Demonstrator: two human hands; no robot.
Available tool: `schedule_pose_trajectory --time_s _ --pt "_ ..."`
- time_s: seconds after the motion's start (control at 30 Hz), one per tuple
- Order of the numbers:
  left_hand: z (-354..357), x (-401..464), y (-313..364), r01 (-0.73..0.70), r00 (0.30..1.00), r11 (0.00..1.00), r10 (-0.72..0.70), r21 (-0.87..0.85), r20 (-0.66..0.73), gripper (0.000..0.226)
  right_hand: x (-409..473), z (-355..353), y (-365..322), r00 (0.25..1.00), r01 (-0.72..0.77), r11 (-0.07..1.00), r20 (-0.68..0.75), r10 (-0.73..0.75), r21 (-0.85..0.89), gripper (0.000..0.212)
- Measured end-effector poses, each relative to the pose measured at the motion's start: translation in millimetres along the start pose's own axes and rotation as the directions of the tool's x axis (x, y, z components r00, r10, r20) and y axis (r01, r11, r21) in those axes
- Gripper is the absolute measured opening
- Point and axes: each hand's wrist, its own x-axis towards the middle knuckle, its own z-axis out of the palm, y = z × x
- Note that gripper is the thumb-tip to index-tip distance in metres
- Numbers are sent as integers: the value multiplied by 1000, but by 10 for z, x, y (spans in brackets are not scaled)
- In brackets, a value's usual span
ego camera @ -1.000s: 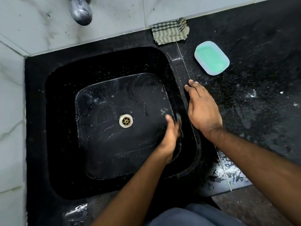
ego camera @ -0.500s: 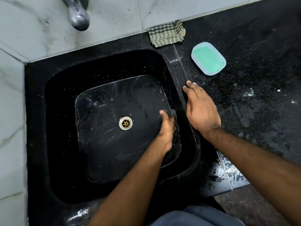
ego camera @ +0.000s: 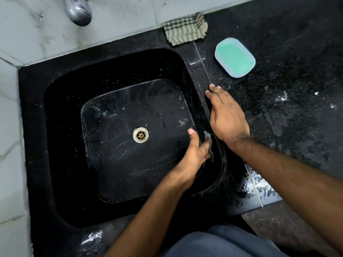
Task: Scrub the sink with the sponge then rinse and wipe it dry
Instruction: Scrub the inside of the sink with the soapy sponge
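The black sink [ego camera: 63,127] is wet, with soapy streaks across its floor and a metal drain [ego camera: 140,135] in the middle. My left hand [ego camera: 194,154] is down inside the basin at its right wall. It grips a grey-green sponge [ego camera: 207,135] and presses it against that wall; the hand hides most of the sponge. My right hand [ego camera: 228,117] rests flat on the sink's right rim, fingers straight and pointing away from me.
A chrome tap [ego camera: 78,11] juts from the marble wall above the sink's back left. A checked cloth [ego camera: 185,28] lies at the back of the black counter. A blue dish with green soap [ego camera: 234,57] sits right of it. Water pools on the counter's front edge [ego camera: 259,188].
My left hand slid the sponge a little way along the right wall and back. My right hand stayed flat on the rim.
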Motion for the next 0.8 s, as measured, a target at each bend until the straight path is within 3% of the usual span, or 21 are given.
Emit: schedule_pose_trajectory --time_s 0.07,0.13,0.2,0.3,0.43,0.57,0.63,0.73,0.8 --pt "56 -80 -139 53 999 996 -53 71 -8 127 -29 8 7 1000 -2 1000 8 3 -9 51" --pt "34 20 -141 103 989 987 -88 125 -123 110 -35 8 -1 1000 -1 1000 8 1 -16 50" --pt "15 143 -35 94 991 990 -84 102 -101 103 -31 -3 -8 1000 -3 1000 3 3 -17 50" --pt "-55 93 -19 -118 993 978 120 172 -3 96 -6 -7 -19 1000 4 1000 -26 -4 -14 51" --pt "-96 26 -53 73 997 946 -65 315 -36 151 -6 17 -10 999 10 1000 -33 -10 -4 51" --pt "-98 84 -219 138 989 967 -125 215 -73 126 -23 31 12 999 12 1000 -35 -12 -15 50" --pt "-69 142 -212 192 978 946 -160 263 -136 109 -37 29 5 999 11 1000 -39 -12 -12 50" --pt "-107 21 -165 277 960 929 -254 245 -122 97 -51 34 6 999 12 1000 -42 -13 -15 51" --pt "-140 -110 -201 246 968 903 -213 351 -128 86 -58 41 13 999 10 1000 -38 -11 -18 51"
